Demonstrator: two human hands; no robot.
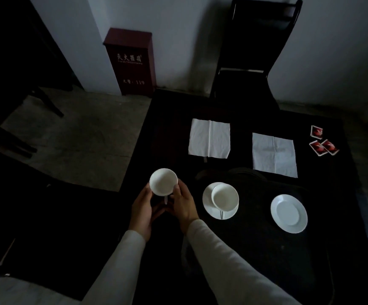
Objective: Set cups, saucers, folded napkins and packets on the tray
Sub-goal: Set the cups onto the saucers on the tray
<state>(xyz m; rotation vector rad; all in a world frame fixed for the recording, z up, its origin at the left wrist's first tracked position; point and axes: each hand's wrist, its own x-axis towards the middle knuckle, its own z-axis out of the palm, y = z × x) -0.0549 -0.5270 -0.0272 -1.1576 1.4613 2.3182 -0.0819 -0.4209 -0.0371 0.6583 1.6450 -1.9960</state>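
Note:
A white cup [162, 182] is held over the table's left edge between my left hand [142, 209] and my right hand [183, 204], fingers around its sides and handle. On the dark tray [255, 249] a second white cup [225, 198] sits on a saucer [209, 206], and an empty saucer [288, 213] lies to its right. Two white napkins lie flat on the table beyond the tray, one [209, 138] at the left and one [274, 154] at the right. Three red packets [322, 142] lie at the far right of the table.
A dark chair [255, 51] stands behind the dark table [170, 133]. A dark red cabinet [131, 62] stands against the wall at the back left. Bare floor [79, 137] lies left of the table. Dark furniture fills the left side.

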